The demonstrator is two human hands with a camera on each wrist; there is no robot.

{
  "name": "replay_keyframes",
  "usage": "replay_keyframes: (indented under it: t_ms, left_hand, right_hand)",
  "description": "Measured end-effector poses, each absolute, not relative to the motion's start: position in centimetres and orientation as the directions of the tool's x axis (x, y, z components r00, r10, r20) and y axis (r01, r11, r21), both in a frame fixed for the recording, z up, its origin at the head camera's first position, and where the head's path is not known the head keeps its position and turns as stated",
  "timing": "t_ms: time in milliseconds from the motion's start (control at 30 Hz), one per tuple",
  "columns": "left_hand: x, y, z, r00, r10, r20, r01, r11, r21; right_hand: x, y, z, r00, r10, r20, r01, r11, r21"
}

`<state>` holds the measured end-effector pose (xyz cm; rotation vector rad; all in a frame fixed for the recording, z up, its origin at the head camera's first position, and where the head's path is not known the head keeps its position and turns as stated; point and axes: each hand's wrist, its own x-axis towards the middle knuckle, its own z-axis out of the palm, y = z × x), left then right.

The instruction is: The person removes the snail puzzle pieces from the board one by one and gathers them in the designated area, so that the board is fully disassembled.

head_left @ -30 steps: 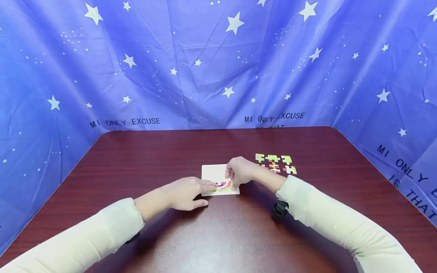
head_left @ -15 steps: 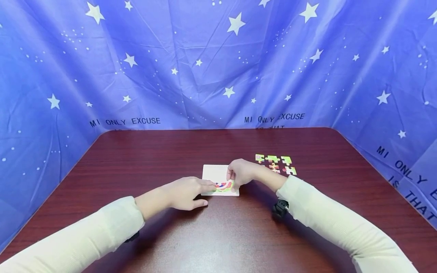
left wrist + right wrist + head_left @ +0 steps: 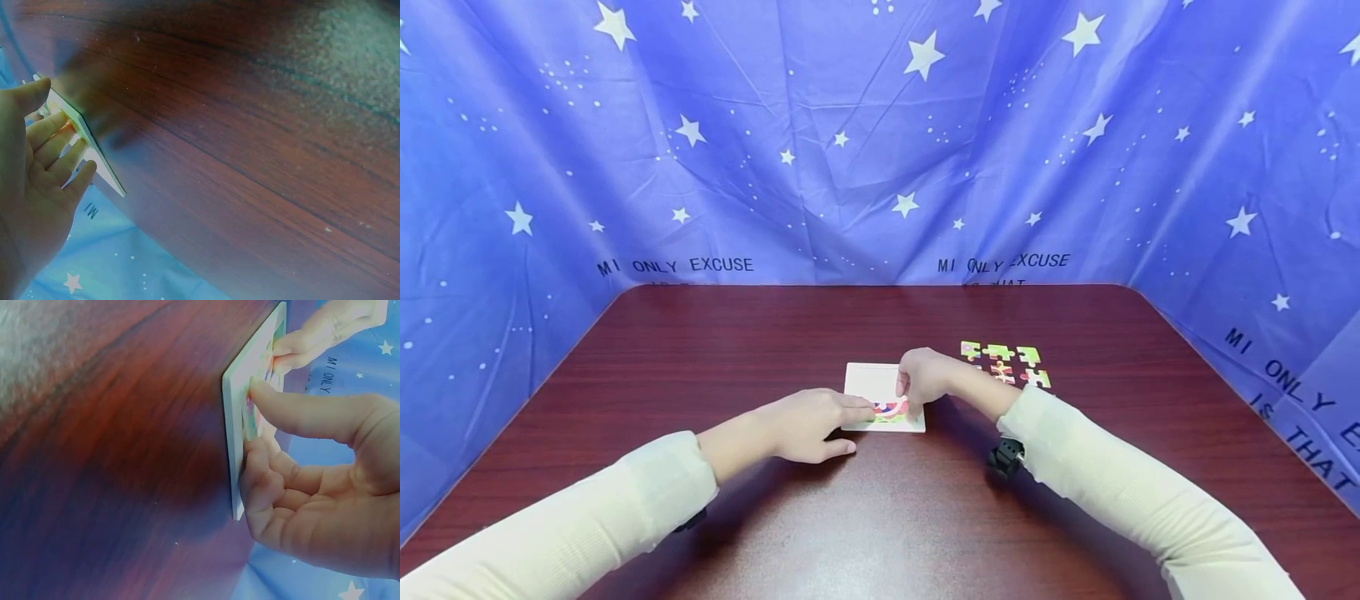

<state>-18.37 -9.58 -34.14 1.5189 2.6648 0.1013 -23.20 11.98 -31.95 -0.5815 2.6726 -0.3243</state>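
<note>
A white puzzle tray (image 3: 871, 379) lies flat on the table, with several colourful jigsaw pieces (image 3: 889, 408) in its near part. From the left, my left hand (image 3: 811, 423) reaches over it; the fairly straight fingers rest on the pieces and the thumb stays off to the side. My right hand (image 3: 927, 377) is at the tray's right end. In the right wrist view, its thumb (image 3: 300, 412) and curled index finger pinch a jigsaw piece (image 3: 251, 419) at the tray's edge. Part of that piece is hidden by the fingers.
Several loose jigsaw pieces (image 3: 1000, 353), mostly green and red, lie in rows beyond my right forearm. The dark red wooden table (image 3: 737, 333) ends at a blue star-print curtain (image 3: 820, 192) behind and at the sides.
The right hand's fingers shift slightly over the piece at the tray's right end, and the right forearm moves a little left. The left hand stays in place.
</note>
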Motion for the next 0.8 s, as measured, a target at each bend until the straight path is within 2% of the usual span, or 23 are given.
replay_keyframes:
  t_ms: [133, 367, 567, 800]
  left_hand:
    - [-18.3, -9.7, -34.2, -0.508, 0.861, -0.033, 0.856, 0.509, 0.091]
    - [-18.3, -9.6, -34.2, -0.494, 0.869, -0.015, 0.866, 0.494, 0.078]
    - [-18.1, -9.6, -34.1, -0.512, 0.858, -0.029, 0.855, 0.513, 0.08]
    - [-18.1, -9.6, -34.1, -0.517, 0.855, -0.037, 0.851, 0.518, 0.092]
  right_hand:
    - [-23.3, 11.9, -32.1, -0.846, -0.407, -0.344, -0.279, 0.889, -0.363]
    - [-23.2, 11.3, -31.8, -0.857, -0.328, -0.397, -0.184, 0.916, -0.357]
    - [-22.9, 11.1, -31.6, -0.853, -0.297, -0.428, -0.086, 0.891, -0.446]
    - [-23.0, 12.1, -31.8, -0.843, -0.329, -0.426, -0.04, 0.828, -0.56]
